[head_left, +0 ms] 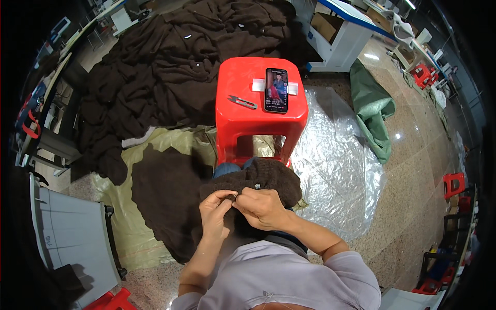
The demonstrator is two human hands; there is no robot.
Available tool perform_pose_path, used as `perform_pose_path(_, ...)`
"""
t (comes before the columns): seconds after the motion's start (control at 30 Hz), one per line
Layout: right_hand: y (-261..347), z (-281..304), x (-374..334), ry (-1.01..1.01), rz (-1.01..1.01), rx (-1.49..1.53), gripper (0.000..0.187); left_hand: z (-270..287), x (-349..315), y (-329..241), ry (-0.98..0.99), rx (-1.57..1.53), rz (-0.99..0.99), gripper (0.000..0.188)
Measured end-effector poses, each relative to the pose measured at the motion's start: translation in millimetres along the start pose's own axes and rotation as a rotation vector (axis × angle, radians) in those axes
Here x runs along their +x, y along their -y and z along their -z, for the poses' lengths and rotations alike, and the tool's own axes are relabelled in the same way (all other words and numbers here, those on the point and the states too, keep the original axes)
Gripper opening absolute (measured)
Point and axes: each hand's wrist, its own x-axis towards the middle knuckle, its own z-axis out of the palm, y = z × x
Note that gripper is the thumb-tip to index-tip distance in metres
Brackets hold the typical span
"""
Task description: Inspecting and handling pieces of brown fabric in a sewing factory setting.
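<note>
A dark brown knit garment [170, 196] lies across my lap and hangs down to the left. One small shiny round button [257, 186] shows on it, just beyond my right hand. My left hand [214, 209] and my right hand [261, 207] meet over the garment, fingertips pinched together and nearly touching. Something small and dark sits between the fingertips; whether it is a bit of the knit or a separate piece, I cannot tell. In front of my knees, a red plastic stool [232, 72] carries a phone [276, 90] with a lit screen and small thread snips [242, 102].
A large heap of brown knit pieces [155, 67] covers the floor ahead and to the left. Clear plastic sheeting [336, 165] and yellowish sheeting [129, 227] spread around the stool. A green sack [369, 103] lies right; a grey-white cart [75, 227] stands left.
</note>
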Motion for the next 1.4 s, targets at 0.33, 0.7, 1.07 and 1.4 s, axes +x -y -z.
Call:
perform_pose_path(0.33, -1.4, 0.7, -3.2, 0.032, -0.023, 0.115, 0.019, 0.7, 2.4, 2.3, -0.047, 0.306, -0.277, 0.023)
perform_pose_path(0.7, -42.9, 85.1, -30.1, 0.214, -0.411, 0.068, 0.027, 42.0, 0.4, -44.6, 0.100, -0.245, 0.069, 0.013)
perform_pose_path(1.07, -22.5, 84.7, -28.9, -0.174, -0.534, 0.184, 0.016, 23.7, -1.3, -44.4, 0.037, -0.172, -0.057, 0.013)
perform_pose_path(1.4, 12.0, 20.1, -5.2, -0.154, 0.145, 0.012, 0.040, -14.9, -2.6, -24.2, 0.152, -0.003, -0.008, 0.009)
